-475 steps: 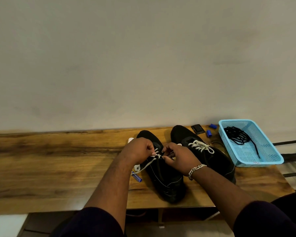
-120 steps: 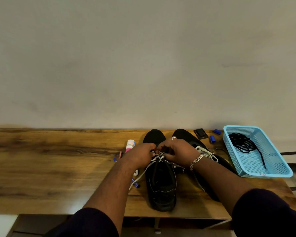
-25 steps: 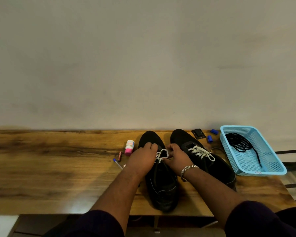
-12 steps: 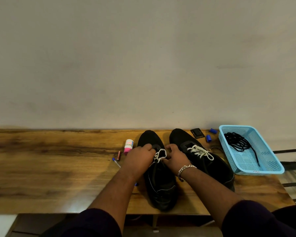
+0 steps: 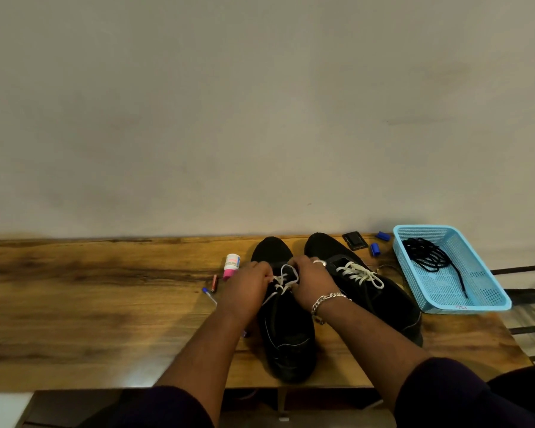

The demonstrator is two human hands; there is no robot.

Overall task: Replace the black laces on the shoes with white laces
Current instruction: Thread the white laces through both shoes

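Note:
Two black shoes stand side by side on the wooden table (image 5: 90,304), toes toward the wall. The left shoe (image 5: 286,338) carries a white lace (image 5: 283,281) with a loop standing up between my hands. My left hand (image 5: 247,285) pinches the lace from the left, and my right hand (image 5: 311,279), with a ring and a silver bracelet, pinches it from the right. The right shoe (image 5: 371,288) has a white lace (image 5: 360,273) tied in a bow. The black laces (image 5: 430,257) lie in the blue basket (image 5: 488,291).
A small white and pink bottle (image 5: 231,265), a battery (image 5: 214,283) and a blue pen (image 5: 209,295) lie left of the shoes. A black case (image 5: 355,240) and two blue caps (image 5: 375,249) sit near the wall. The table's front edge runs just below the shoes.
Over the last second my hands have stayed on the left shoe's lace, and the loop between them now stands slightly larger. The shoes and basket have not moved.

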